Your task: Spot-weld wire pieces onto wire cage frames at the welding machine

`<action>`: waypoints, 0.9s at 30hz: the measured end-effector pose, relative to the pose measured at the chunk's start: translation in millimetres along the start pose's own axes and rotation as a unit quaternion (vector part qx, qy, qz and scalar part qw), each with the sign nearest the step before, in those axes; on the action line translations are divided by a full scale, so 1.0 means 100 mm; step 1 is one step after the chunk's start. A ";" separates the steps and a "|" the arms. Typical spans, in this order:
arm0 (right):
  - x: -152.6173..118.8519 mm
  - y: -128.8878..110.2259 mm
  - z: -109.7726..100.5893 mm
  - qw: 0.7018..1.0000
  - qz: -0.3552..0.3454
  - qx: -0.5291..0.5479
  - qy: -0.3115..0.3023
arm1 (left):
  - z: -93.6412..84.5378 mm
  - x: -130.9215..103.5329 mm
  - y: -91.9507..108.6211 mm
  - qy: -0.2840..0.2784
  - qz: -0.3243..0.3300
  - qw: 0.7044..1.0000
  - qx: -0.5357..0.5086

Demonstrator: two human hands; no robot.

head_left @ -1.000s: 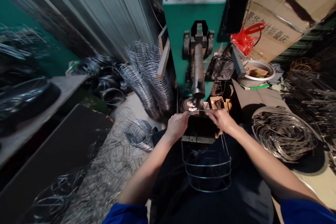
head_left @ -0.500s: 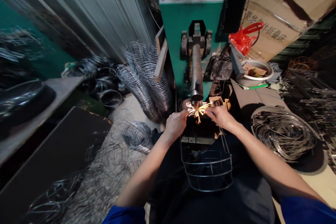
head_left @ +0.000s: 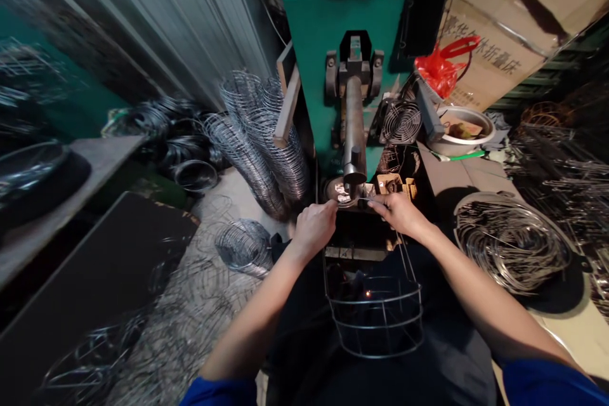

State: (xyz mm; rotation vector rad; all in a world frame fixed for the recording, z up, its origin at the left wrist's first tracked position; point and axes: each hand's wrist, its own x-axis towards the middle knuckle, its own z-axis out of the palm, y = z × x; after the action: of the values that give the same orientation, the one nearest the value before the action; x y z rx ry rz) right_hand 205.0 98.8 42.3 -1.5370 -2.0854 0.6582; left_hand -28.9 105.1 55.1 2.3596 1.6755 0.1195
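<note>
A small wire basket [head_left: 383, 314] hangs down over my dark-clad lap, its long side wires running up towards my hands. My left hand [head_left: 314, 228] is closed on its upper end, left of the tip of the welding machine's round metal arm [head_left: 354, 120]. Right of that tip, my right hand [head_left: 402, 212] pinches a wire at the same end. The wire between the hands passes at the tip, but exact contact is too small to tell. A tiny orange glowing speck shows within the basket. The green welding machine [head_left: 304, 32] stands straight ahead.
Stacked wire rings [head_left: 266, 146] stand left of the machine, with a wire coil [head_left: 244, 246] nearer me. On the right are a round tray of bent wires [head_left: 511, 244], a metal bowl [head_left: 465, 127], a red plastic bag [head_left: 440, 73] and cardboard boxes [head_left: 480, 38].
The bright burst of sparks between my hands has gone, leaving a small glowing speck lower down. The machine's green lamp no longer glows. Both hands keep nearly the same place.
</note>
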 end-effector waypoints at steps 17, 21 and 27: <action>-0.61 -0.23 -0.15 0.996 0.071 0.051 0.023 | 0.24 -0.35 -0.23 0.074 0.004 0.931 -0.357; -0.85 -0.41 -0.29 0.979 -0.021 -0.025 0.202 | 0.74 -0.87 -0.29 0.003 -0.117 0.730 -0.673; -1.20 -0.42 -0.29 0.951 -0.047 -0.056 0.300 | 1.18 -1.34 0.23 -0.103 -0.188 0.487 -0.847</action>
State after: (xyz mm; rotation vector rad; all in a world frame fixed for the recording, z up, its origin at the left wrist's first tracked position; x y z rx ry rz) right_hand 224.1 -24.6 80.6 -1.4518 -1.7267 0.0153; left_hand -28.6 -45.7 -43.6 0.3977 0.8212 0.8548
